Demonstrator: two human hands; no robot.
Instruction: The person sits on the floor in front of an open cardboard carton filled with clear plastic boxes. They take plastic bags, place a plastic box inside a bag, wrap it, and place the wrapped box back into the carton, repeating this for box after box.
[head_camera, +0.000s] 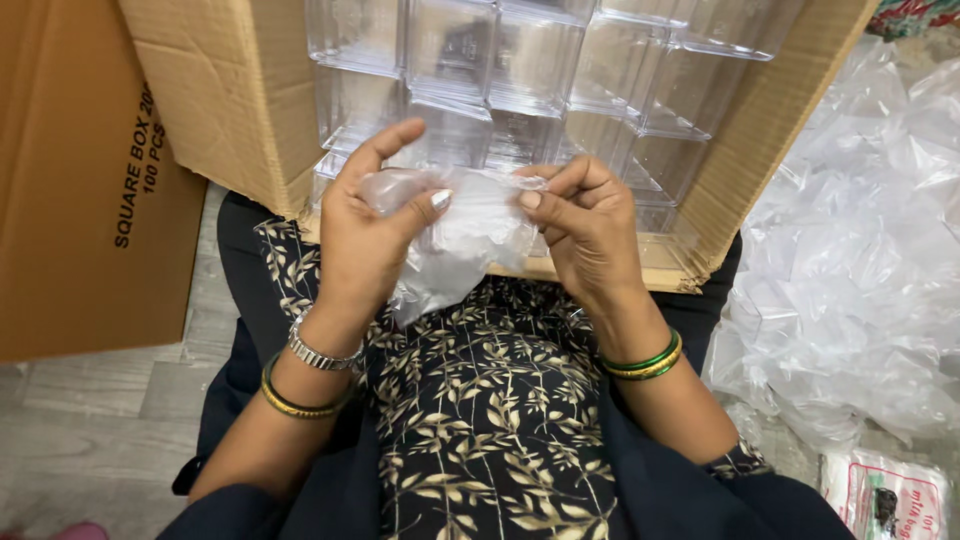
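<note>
Both hands pinch one thin clear plastic bag (455, 235) over the lap: left hand (365, 235) clamped on its crumpled left side with thumb and forefinger, right hand (590, 225) with fingertips closed on its top right edge; bag is see-through, wrinkled, its loose tail hanging down between the wrists. Just behind it sits an open cardboard carton (235, 95) stacked with clear square plastic boxes (500, 70), its front flap resting against the lap. Second brown carton (70, 180) crowds the left on grey floor (90, 420), heap of loose plastic wrap (860, 250) fills the right, so free room is only the narrow gap above the lap.
</note>
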